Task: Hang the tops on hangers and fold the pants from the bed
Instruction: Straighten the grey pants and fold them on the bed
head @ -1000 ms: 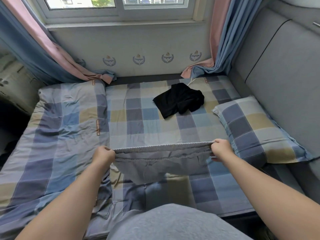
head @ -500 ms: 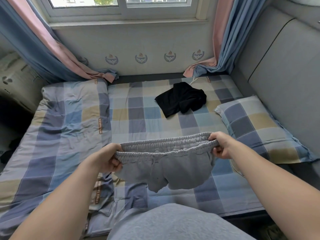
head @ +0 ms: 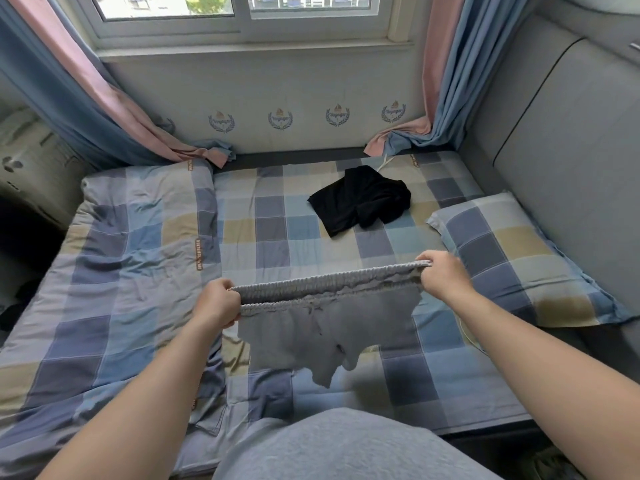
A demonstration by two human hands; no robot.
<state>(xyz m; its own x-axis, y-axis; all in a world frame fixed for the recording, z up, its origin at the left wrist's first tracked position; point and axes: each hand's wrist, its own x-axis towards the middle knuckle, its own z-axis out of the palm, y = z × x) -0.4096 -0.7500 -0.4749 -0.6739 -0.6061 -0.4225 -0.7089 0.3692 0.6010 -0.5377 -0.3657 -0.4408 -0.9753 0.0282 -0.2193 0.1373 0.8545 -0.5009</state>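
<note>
We hold the grey shorts (head: 311, 337) in the air above the near part of the bed (head: 277, 244). They hang between us and the black garment (head: 360, 200), which lies crumpled farther back, well apart from them. Our left hand (head: 216, 303) is curled round one end of the waistband (head: 329, 284) and our right hand (head: 445, 277) pinches the other end. The elastic is drawn out almost straight, with the right end a little higher. The legs hang below, bunched and uneven.

To fold these well, we judge it best to level the two ends first and give the cloth a light shake so the legs drop flat. Then we would lower it onto the bare checked sheet, not onto the quilt (head: 114, 271) at the left, whose rumpled top would spoil the crease. The waistband should be taut as the cloth touches down. Once it is down, the legs should be smoothed outward before one half is brought over the other, seams matched. The soft knit will likely slump if we let one end go early.

Counted:
- two hands, both gripping
- one pair of grey shorts
- one black garment; whether it is a top or pants we cannot tell
- one pillow (head: 512, 258) at the right
- one quilt
- two curtains (head: 104, 98), one at each side of the window (head: 242, 8)

No hanger shows in this view.
</note>
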